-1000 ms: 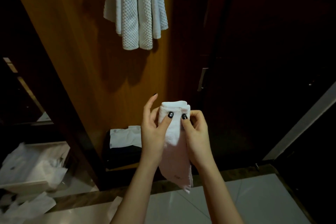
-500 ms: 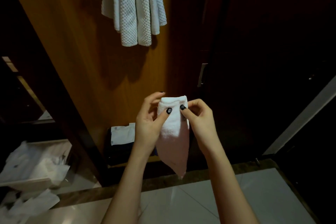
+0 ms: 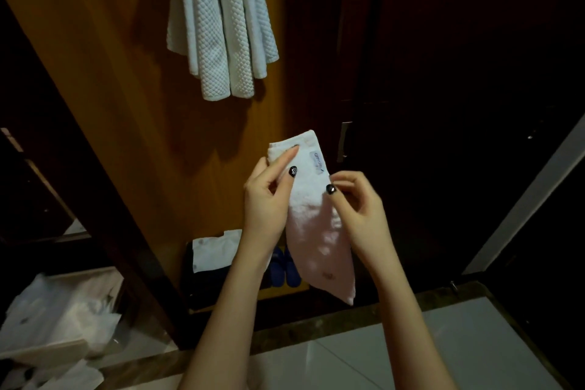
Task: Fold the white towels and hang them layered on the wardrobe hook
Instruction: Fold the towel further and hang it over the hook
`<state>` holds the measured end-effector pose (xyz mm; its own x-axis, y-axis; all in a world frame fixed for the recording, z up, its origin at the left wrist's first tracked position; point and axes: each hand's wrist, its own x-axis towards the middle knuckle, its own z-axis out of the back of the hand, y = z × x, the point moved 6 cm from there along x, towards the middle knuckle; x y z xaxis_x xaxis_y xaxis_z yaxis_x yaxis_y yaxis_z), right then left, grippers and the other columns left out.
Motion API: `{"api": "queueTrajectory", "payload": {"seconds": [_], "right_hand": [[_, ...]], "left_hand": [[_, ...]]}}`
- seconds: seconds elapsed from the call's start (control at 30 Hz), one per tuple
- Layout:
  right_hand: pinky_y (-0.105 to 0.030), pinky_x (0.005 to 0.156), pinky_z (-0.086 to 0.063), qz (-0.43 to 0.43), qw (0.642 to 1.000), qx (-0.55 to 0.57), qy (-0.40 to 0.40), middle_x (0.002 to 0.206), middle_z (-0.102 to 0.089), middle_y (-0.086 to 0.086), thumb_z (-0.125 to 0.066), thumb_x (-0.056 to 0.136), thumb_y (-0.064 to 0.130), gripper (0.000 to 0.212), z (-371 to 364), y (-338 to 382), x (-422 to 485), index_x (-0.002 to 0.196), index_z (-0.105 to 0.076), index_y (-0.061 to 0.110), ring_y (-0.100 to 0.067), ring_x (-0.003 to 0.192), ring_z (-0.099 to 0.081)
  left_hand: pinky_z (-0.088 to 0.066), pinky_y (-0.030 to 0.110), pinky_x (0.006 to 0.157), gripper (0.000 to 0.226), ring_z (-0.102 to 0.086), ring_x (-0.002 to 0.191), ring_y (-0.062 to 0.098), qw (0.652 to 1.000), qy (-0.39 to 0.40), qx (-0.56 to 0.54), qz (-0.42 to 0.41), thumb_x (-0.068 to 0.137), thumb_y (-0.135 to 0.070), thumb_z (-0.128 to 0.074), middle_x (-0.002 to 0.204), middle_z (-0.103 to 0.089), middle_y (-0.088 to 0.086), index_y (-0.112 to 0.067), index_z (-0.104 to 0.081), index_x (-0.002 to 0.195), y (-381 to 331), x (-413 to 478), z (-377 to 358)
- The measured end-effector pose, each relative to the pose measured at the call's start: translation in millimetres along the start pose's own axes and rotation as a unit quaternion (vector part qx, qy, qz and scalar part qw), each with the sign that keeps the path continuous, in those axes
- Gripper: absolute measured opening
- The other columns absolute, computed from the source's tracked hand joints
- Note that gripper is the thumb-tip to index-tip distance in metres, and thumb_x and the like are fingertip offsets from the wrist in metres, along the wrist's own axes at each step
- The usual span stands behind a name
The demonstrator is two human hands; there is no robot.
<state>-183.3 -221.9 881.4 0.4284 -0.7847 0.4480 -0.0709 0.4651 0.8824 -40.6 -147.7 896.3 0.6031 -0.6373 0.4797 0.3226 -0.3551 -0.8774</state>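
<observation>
The left hand [image 3: 268, 199] pinched the top of the small folded white towel [image 3: 318, 231] with thumb and fingers. The right hand [image 3: 359, 210] pinched its right edge. The towel hung down between both hands, in front of the wooden wardrobe [image 3: 133, 123], well below the bumpy white towels [image 3: 218, 28] hanging up high.

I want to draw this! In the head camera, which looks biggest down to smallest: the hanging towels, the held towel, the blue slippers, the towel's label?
1. hanging towels, cut off at the top.
2. held towel; it is nearer the camera, so true size is unsure.
3. blue slippers, partly hidden.
4. label.
</observation>
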Motion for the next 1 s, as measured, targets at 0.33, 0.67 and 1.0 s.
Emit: {"api": "queueTrajectory", "payload": {"seconds": [0.33, 0.67, 1.0], "right_hand": [[-0.023, 0.062, -0.045, -0.061, 0.995, -0.083, 0.012, 0.078, -0.061, -0.002, -0.067, 0.091, 0.019, 0.012, 2.3, -30.1, -6.8, 0.083, -0.06, 0.014, -0.014, 0.072, -0.059], [-0.012, 0.061, -0.043, -0.062, 0.998, -0.032, -0.006, 0.076, -0.06, 0.011, -0.065, 0.093, 0.016, 0.012, 7.0, -38.1, -2.8, 0.093, -0.057, 0.026, 0.001, 0.068, -0.055], [-0.011, 0.061, -0.043, -0.116, 0.985, -0.076, 0.1, 0.09, -0.069, 0.007, -0.071, 0.089, 0.026, 0.007, -6.2, -51.0, -8.0, 0.094, -0.068, 0.029, 0.0, 0.083, -0.063]], "left_hand": [[-0.048, 0.013, 0.07, 0.039, -0.056, 0.08, -0.011, 0.999, -0.04, -0.037, -0.002, 0.098, -0.003, -0.052, 0.116, -0.055, -0.014, -0.02, -0.059, 0.132, 5.6, 44.5, 1.7], [-0.053, 0.016, 0.082, 0.041, -0.061, 0.112, -0.001, 0.989, -0.028, -0.137, 0.042, 0.097, -0.003, -0.053, 0.127, -0.057, -0.008, -0.038, -0.065, 0.115, 28.8, 67.4, 6.0], [-0.049, 0.015, 0.088, 0.041, -0.056, 0.122, 0.004, 0.985, -0.016, -0.166, 0.041, 0.097, -0.001, -0.052, 0.133, -0.058, -0.005, -0.034, -0.068, 0.115, 39.2, 89.5, 11.0]]}}
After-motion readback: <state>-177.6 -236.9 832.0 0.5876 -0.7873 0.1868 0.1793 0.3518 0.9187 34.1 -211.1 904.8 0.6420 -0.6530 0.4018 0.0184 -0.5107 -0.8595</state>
